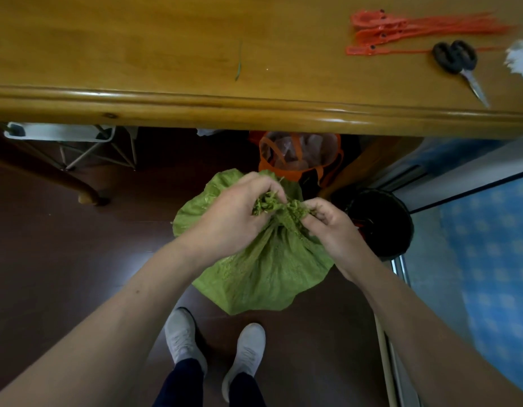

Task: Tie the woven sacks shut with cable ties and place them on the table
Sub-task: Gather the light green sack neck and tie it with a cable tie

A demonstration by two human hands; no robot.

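Note:
A green woven sack (266, 271) stands on the dark floor in front of my feet, its mouth gathered into a frayed bunch. My left hand (239, 214) grips the left side of that bunch. My right hand (327, 220) pinches the right side of it. Several red cable ties (401, 27) lie on the wooden table (166, 54) at the far right, away from both hands.
Black-handled scissors (457, 61) lie next to the ties, with something white (520, 58) at the table's right edge. Under the table stand an orange mesh bag (301, 155) and a black bin (383, 221). A white folding frame (63, 139) is at the left.

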